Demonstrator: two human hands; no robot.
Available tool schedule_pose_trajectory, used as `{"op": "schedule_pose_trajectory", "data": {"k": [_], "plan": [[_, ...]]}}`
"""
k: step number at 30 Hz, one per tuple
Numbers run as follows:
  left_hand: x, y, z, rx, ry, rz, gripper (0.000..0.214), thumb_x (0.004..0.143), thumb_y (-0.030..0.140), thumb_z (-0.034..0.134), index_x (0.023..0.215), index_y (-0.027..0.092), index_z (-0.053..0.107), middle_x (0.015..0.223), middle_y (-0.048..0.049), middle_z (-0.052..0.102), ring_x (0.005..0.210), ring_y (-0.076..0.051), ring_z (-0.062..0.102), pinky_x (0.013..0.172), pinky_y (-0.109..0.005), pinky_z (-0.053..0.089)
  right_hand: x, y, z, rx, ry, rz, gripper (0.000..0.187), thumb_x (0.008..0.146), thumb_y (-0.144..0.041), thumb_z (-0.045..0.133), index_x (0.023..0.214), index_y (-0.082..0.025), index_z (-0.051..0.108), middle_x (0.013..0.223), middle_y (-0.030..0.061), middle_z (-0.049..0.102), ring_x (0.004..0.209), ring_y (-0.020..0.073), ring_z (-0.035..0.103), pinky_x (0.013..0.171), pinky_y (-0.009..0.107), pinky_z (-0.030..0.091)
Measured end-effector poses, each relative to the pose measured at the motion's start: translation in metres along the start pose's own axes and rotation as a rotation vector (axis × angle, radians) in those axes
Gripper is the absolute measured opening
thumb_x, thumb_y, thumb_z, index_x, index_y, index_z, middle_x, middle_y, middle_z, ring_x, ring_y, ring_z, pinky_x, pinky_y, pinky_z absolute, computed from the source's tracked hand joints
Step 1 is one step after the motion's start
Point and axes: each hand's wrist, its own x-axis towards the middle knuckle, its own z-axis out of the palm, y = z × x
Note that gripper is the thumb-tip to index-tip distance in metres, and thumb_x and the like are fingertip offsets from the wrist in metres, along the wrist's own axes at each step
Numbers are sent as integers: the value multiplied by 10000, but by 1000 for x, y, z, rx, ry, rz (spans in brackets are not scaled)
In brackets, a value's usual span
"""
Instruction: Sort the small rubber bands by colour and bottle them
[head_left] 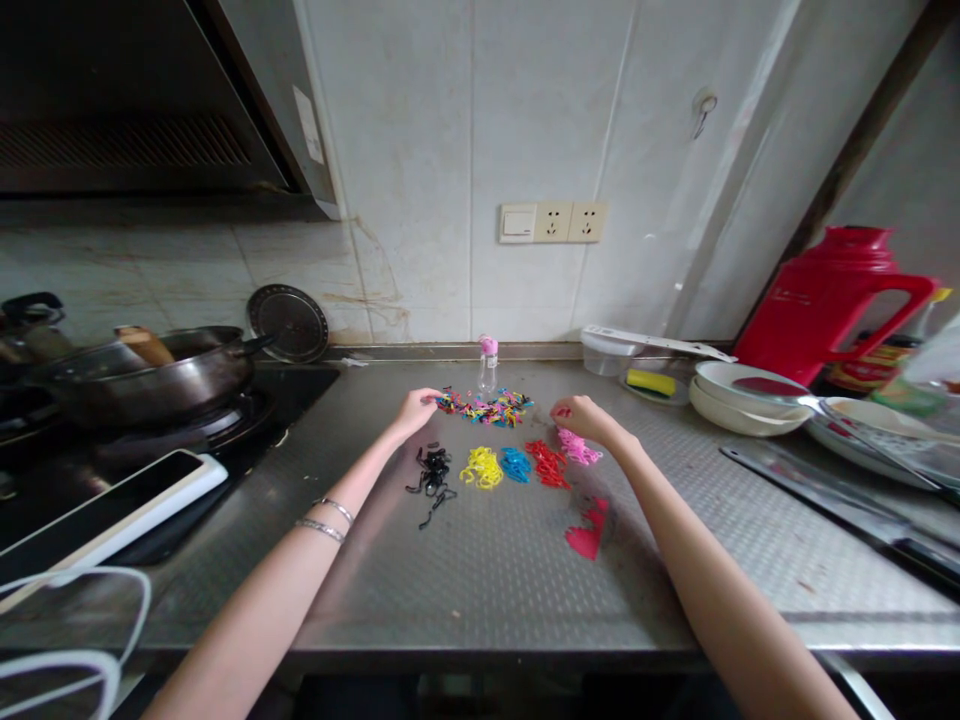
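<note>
A pile of mixed-colour small rubber bands (491, 408) lies on the steel counter. At its left edge my left hand (417, 412) has its fingertips pinched together; what they hold is too small to make out. My right hand (583, 418) is closed just behind the pink rubber bands (579, 448), its fingertips largely hidden. In a row nearer me lie black bands (433, 470), yellow bands (481, 468), blue bands (516, 464) and red bands (547, 464). Behind the mixed pile stands a small clear bottle (487, 372) with a pink top.
A torn-looking red patch (588, 530) lies on the counter. To the right are a knife (817, 495), white bowls (742, 410), a clear plastic tub (606, 355) and a red thermos (832, 300). Leftward, a pan (157, 375) sits on the stove beside a white-edged device (112, 520).
</note>
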Motion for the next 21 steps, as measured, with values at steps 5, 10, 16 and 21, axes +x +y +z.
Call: {"op": "schedule_pose_trajectory", "data": {"k": [5,10,16,21], "plan": [[-4,-6,-4,-107,49,-129,258,666,82,480,853,108,655,862,-87,658,754,-132,580,680,-234,445,5,-1,5,56,60,-43,269,697,-174,459,851,-153,678,830,63,677,756,147,603,670,181,412],[-7,-7,-7,-140,66,-271,265,689,142,478,889,131,651,769,-58,657,588,-107,542,497,-202,391,20,-14,8,82,66,-66,293,714,-200,487,944,-144,660,938,81,665,818,163,605,726,208,426],[-6,-11,-3,-138,78,-244,264,667,110,480,846,129,672,704,-49,657,624,-126,562,592,-238,426,39,-19,22,118,1,-63,244,694,-187,522,877,-158,681,892,48,678,802,157,606,722,202,424],[-4,-18,2,-167,98,-197,268,644,37,457,781,118,672,809,-70,668,743,-140,587,702,-253,440,40,-21,33,142,44,-82,211,723,-245,527,842,-186,690,851,39,678,762,149,600,694,202,421]]}}
